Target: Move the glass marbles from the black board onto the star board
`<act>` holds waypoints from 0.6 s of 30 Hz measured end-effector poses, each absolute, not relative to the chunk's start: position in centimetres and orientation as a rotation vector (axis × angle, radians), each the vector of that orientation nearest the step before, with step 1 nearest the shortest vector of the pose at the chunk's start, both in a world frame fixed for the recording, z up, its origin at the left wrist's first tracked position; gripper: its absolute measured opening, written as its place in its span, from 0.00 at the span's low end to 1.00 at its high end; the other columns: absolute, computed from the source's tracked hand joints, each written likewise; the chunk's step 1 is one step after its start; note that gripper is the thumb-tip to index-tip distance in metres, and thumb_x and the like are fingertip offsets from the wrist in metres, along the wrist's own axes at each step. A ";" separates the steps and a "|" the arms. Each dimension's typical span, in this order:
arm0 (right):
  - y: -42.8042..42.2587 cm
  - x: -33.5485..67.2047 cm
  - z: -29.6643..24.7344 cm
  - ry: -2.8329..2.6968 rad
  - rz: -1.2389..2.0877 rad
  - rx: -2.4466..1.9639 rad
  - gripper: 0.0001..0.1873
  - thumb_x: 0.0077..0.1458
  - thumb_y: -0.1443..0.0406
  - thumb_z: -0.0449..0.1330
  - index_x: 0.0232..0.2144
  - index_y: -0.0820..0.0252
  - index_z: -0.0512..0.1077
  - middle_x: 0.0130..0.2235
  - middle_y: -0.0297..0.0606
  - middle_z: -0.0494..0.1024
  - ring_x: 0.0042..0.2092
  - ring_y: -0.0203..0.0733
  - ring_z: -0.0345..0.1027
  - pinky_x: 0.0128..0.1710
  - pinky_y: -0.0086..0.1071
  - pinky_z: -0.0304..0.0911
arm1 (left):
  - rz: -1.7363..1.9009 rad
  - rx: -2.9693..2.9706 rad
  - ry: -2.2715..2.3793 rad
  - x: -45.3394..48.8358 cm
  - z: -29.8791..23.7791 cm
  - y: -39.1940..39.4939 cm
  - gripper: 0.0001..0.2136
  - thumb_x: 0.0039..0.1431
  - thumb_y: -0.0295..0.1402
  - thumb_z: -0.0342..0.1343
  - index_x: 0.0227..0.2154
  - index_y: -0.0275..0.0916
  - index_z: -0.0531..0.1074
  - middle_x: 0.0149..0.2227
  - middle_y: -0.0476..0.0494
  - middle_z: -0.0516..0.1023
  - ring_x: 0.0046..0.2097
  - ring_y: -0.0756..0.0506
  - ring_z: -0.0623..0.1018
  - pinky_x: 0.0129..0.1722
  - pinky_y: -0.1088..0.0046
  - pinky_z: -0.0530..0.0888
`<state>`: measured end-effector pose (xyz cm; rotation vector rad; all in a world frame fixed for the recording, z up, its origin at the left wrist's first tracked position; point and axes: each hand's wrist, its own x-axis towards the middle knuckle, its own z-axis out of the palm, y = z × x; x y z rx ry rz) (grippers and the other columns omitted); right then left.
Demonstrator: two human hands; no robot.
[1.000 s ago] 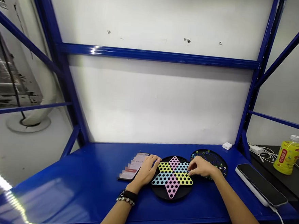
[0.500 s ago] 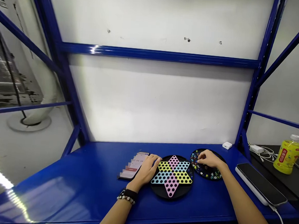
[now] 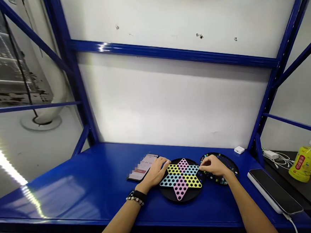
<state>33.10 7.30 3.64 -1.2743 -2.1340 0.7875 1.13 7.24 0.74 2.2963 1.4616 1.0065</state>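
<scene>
A round black Chinese checkers board [image 3: 170, 195] lies on the blue shelf, its star top divided into pink, yellow and light blue parts with dark holes. Beside its upper left edge rests my left hand [image 3: 157, 170], open, fingers stretched toward the rim, with nothing visible in it. My right hand [image 3: 216, 165] is over the gap between the board and a black round tray [image 3: 236, 164] of coloured glass marbles [image 3: 216, 178]. Its fingertips are pinched at the upper right light blue point. Whatever they hold is too small to make out.
A phone with a running timer [image 3: 144, 167] lies left of my left hand. On the right, another phone [image 3: 274, 190] sits on a white block with a cable. Farther back are a white charger [image 3: 239, 150] and a yellow drink bottle [image 3: 305, 162]. Blue uprights [image 3: 265, 110] frame the shelf.
My right hand has moved left from over the marble tray to the board's right edge, fingers pinched. My left hand stays by the board. The view has shifted slightly.
</scene>
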 end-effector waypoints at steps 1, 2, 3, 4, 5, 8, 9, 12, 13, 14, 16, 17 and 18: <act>7.3 32.7 3.5 -2.169 0.799 -1.273 0.13 0.47 0.57 0.65 0.27 0.61 0.81 0.28 0.37 0.79 0.30 0.38 0.69 0.29 0.28 0.61 | 1.003 2.293 1.459 1.1 0.7 7.2 0.21 0.69 0.46 0.38 0.37 0.43 0.75 0.42 0.43 0.78 0.47 0.42 0.74 0.53 0.60 0.69; 7.3 32.5 3.4 -2.190 0.802 -1.274 0.12 0.45 0.58 0.66 0.28 0.62 0.81 0.28 0.37 0.79 0.29 0.37 0.68 0.28 0.28 0.60 | 1.003 2.290 1.459 1.1 0.7 7.2 0.21 0.69 0.46 0.38 0.38 0.43 0.74 0.42 0.43 0.78 0.47 0.41 0.74 0.53 0.60 0.69; 7.4 32.4 3.4 -2.192 0.799 -1.271 0.12 0.44 0.59 0.67 0.29 0.62 0.81 0.28 0.37 0.79 0.30 0.37 0.68 0.29 0.28 0.61 | 1.003 2.288 1.459 1.1 0.7 7.3 0.21 0.69 0.46 0.38 0.38 0.42 0.74 0.42 0.43 0.78 0.47 0.41 0.74 0.53 0.59 0.69; 7.6 32.5 3.4 -2.169 0.794 -1.264 0.13 0.45 0.59 0.67 0.31 0.62 0.81 0.29 0.38 0.79 0.30 0.38 0.69 0.30 0.28 0.62 | 1.002 2.288 1.459 1.1 0.7 7.3 0.21 0.69 0.46 0.37 0.39 0.42 0.74 0.42 0.43 0.78 0.47 0.41 0.74 0.53 0.59 0.68; 7.8 32.9 3.5 -2.118 0.783 -1.257 0.13 0.47 0.58 0.65 0.33 0.62 0.80 0.31 0.39 0.80 0.32 0.40 0.70 0.32 0.29 0.63 | 1.000 2.289 1.460 1.1 0.6 7.3 0.22 0.69 0.46 0.37 0.39 0.42 0.74 0.43 0.43 0.77 0.47 0.41 0.74 0.53 0.59 0.68; 8.6 35.1 3.5 -1.900 0.657 -1.323 0.17 0.57 0.57 0.56 0.37 0.61 0.79 0.39 0.42 0.81 0.41 0.45 0.73 0.41 0.34 0.66 | 0.982 2.292 1.460 1.0 0.5 7.5 0.22 0.69 0.47 0.37 0.39 0.42 0.74 0.43 0.42 0.77 0.48 0.41 0.73 0.54 0.58 0.68; 8.9 36.1 3.4 -1.834 0.579 -1.389 0.17 0.59 0.57 0.54 0.37 0.61 0.79 0.41 0.43 0.81 0.43 0.46 0.73 0.44 0.35 0.66 | 0.981 2.291 1.460 1.0 0.5 7.5 0.22 0.69 0.47 0.37 0.39 0.42 0.74 0.43 0.42 0.77 0.48 0.41 0.74 0.54 0.58 0.68; 9.9 38.9 2.4 -1.732 0.358 -1.635 0.17 0.60 0.60 0.51 0.40 0.60 0.78 0.46 0.44 0.80 0.49 0.49 0.71 0.50 0.38 0.63 | 0.990 2.288 1.462 1.0 0.5 7.5 0.21 0.68 0.47 0.38 0.39 0.42 0.74 0.43 0.43 0.78 0.48 0.41 0.74 0.54 0.59 0.68; 10.2 39.5 2.1 -1.720 0.311 -1.703 0.17 0.60 0.62 0.51 0.41 0.60 0.78 0.48 0.44 0.79 0.51 0.50 0.70 0.51 0.39 0.63 | 0.992 2.285 1.463 1.0 0.6 7.5 0.21 0.68 0.47 0.38 0.39 0.43 0.74 0.43 0.43 0.78 0.48 0.41 0.74 0.54 0.59 0.68; 10.5 40.1 1.7 -1.713 0.278 -1.755 0.17 0.60 0.63 0.51 0.43 0.59 0.78 0.49 0.44 0.78 0.52 0.50 0.69 0.52 0.39 0.62 | 0.992 2.280 1.465 1.0 0.6 7.5 0.21 0.68 0.47 0.38 0.39 0.43 0.74 0.43 0.43 0.78 0.48 0.41 0.74 0.54 0.59 0.68; 10.8 40.7 1.1 -1.709 0.237 -1.816 0.18 0.59 0.66 0.51 0.46 0.59 0.76 0.51 0.44 0.77 0.54 0.50 0.68 0.54 0.39 0.61 | 0.982 2.269 1.467 1.0 0.5 7.5 0.21 0.68 0.47 0.38 0.40 0.42 0.74 0.43 0.42 0.77 0.49 0.41 0.73 0.55 0.58 0.67; 10.9 40.8 0.8 -1.717 0.221 -1.838 0.19 0.59 0.67 0.50 0.48 0.59 0.76 0.52 0.44 0.76 0.55 0.49 0.67 0.54 0.39 0.60 | 0.977 2.266 1.465 1.0 0.5 7.6 0.22 0.68 0.47 0.37 0.40 0.42 0.74 0.43 0.42 0.77 0.49 0.41 0.73 0.55 0.58 0.67; 10.9 40.9 0.6 -1.733 0.209 -1.871 0.20 0.58 0.68 0.50 0.50 0.58 0.75 0.54 0.43 0.76 0.57 0.49 0.66 0.55 0.39 0.60 | 0.972 2.263 1.463 1.0 0.5 7.6 0.22 0.68 0.47 0.37 0.40 0.42 0.74 0.44 0.42 0.77 0.49 0.41 0.73 0.55 0.57 0.66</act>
